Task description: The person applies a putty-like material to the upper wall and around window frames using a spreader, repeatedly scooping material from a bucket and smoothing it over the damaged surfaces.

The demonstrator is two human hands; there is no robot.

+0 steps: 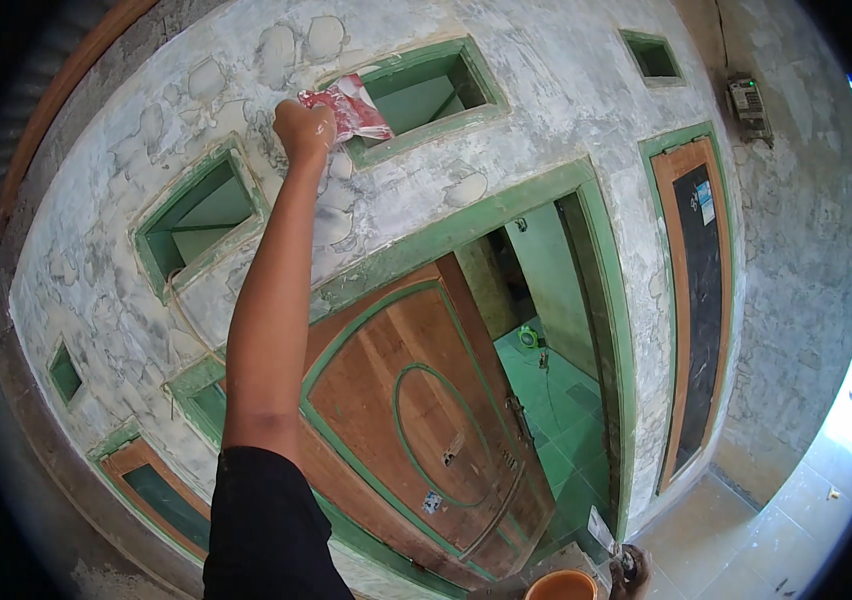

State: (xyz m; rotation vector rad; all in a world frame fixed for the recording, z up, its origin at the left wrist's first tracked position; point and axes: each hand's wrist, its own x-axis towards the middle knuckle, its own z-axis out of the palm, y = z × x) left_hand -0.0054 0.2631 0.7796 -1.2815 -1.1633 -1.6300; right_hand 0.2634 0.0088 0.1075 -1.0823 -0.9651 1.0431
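Observation:
My left hand (pixel 306 132) is raised high at the end of an outstretched arm, its fingers closed round a flat red scraper (pixel 351 108) smeared with white filler. The scraper lies by the left edge of a green-framed vent opening (pixel 433 95) in the patchy grey wall (pixel 536 70). Low at the right, my right hand (pixel 636 575), partly cut off by the lower edge, grips a putty knife (pixel 602 532) with a pale, smeared blade. Just left of that hand stands an orange bucket (pixel 563 586); its contents are hidden.
Below my raised arm is a brown wooden door (pixel 396 400) in a green frame (pixel 601 250), standing partly open onto a green-tiled floor (pixel 566 440). A narrow window (pixel 696 300) is at the right, with a meter box (pixel 749 108) above it. Another vent opening (pixel 201 225) is left.

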